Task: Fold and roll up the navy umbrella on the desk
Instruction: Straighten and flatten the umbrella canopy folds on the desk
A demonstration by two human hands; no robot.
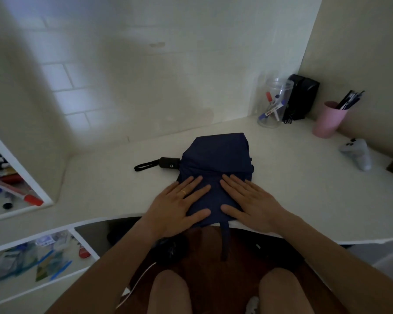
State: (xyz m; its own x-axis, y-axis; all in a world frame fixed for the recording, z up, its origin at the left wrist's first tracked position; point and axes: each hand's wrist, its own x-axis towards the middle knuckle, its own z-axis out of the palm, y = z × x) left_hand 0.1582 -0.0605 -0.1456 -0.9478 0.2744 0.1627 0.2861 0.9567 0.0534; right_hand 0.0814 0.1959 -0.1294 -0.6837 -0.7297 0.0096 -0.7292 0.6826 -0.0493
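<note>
The navy umbrella (216,159) lies flattened on the white desk (304,189), its canopy folded into a rough rectangle. Its black handle (169,163) with a wrist loop sticks out to the left. A navy closing strap (225,239) hangs over the desk's front edge. My left hand (179,205) lies flat on the near left part of the fabric, fingers spread. My right hand (247,201) presses flat on the near right part. Neither hand grips anything.
At the back right stand a clear jar of markers (273,105), a black box (301,96) and a pink cup of pens (328,120). A grey game controller (357,152) lies at the right. Shelves with clutter (14,189) are at the left.
</note>
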